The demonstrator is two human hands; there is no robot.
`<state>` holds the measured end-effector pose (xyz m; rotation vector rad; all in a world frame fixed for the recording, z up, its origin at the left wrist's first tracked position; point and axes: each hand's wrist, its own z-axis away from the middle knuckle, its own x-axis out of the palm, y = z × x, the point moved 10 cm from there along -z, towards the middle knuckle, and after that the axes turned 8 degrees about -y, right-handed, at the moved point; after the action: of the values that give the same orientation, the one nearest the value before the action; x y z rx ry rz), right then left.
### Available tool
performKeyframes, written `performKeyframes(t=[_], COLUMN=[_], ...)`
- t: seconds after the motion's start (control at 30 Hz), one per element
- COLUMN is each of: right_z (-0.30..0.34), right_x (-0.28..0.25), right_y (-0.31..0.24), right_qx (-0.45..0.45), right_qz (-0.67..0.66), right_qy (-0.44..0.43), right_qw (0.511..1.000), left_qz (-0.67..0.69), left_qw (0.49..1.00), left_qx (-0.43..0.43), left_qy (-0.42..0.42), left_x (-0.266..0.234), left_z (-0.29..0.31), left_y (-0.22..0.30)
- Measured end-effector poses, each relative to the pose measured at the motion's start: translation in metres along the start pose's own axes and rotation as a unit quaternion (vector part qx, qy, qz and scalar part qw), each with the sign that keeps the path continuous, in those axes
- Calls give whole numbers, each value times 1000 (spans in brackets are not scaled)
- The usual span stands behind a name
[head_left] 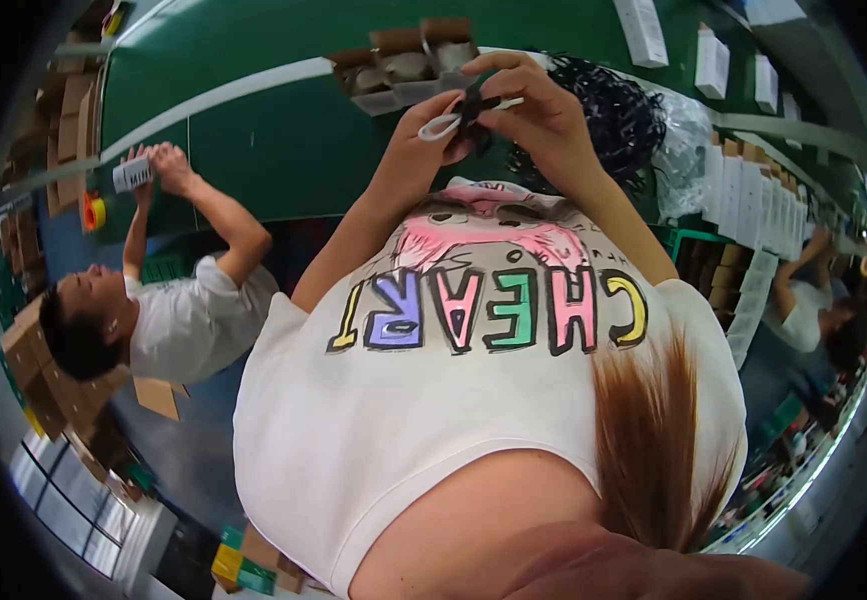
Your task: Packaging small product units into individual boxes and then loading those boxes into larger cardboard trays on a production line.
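Above the table edge, my two hands come together on a small white cable (pixel 441 127) bent into a loop. A black strip (pixel 472 108), possibly a tie, crosses the cable between them. My left hand (pixel 424 130) pinches the looped side. Fingers of my right hand (pixel 539 100) are bent around the black strip and the cable's other end, which sticks out to the right. A heap of black strips (pixel 609 115) lies just beyond my right hand. Behind my left hand stands a brown divided carton (pixel 384 75) with pale rounded items in its compartments.
The green table (pixel 254 125) stretches across the front. Clear plastic (pixel 684 150) lies beside the heap. White boxes (pixel 644 35) stand at the far right, with rows of more (pixel 754 200) nearer. On the left, a co-worker (pixel 184 310) holds a white package (pixel 134 174).
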<state>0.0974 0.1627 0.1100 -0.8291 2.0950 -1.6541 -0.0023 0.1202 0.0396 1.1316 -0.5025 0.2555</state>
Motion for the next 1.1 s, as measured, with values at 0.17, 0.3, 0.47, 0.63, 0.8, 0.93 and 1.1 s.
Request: performKeyframes(t=[0.17, 0.3, 0.47, 0.63, 0.8, 0.93, 1.1], right_z=[-9, -18, -34, -36, -42, -34, -37], right_x=[0, -2, 9, 18, 26, 62, 69], right_y=[32, 53, 98, 126, 116, 105, 124], right_qx=[88, 119, 164, 136, 40, -85, -86], right_qz=[-17, -93, -101, -142, 144, 671, 693], right_qy=[-9, 31, 24, 47, -1, -175, -257], right_qw=[996, 988, 981, 979, 989, 715, 668], left_qz=[-104, -333, -434, -641, -720, -580, -461], left_qw=[989, 850, 890, 759, 691, 813, 886], left_qx=[104, 310, 126, 61, 24, -33, -50], left_qy=[10, 266, 56, -98, -61, -36, -20], left_x=[-41, -126, -158, -115, -118, -125, -136], left_z=[-3, 9, -74, -85, -88, -87, -87], left_y=[5, 59, 31, 23, 23, 14, -5])
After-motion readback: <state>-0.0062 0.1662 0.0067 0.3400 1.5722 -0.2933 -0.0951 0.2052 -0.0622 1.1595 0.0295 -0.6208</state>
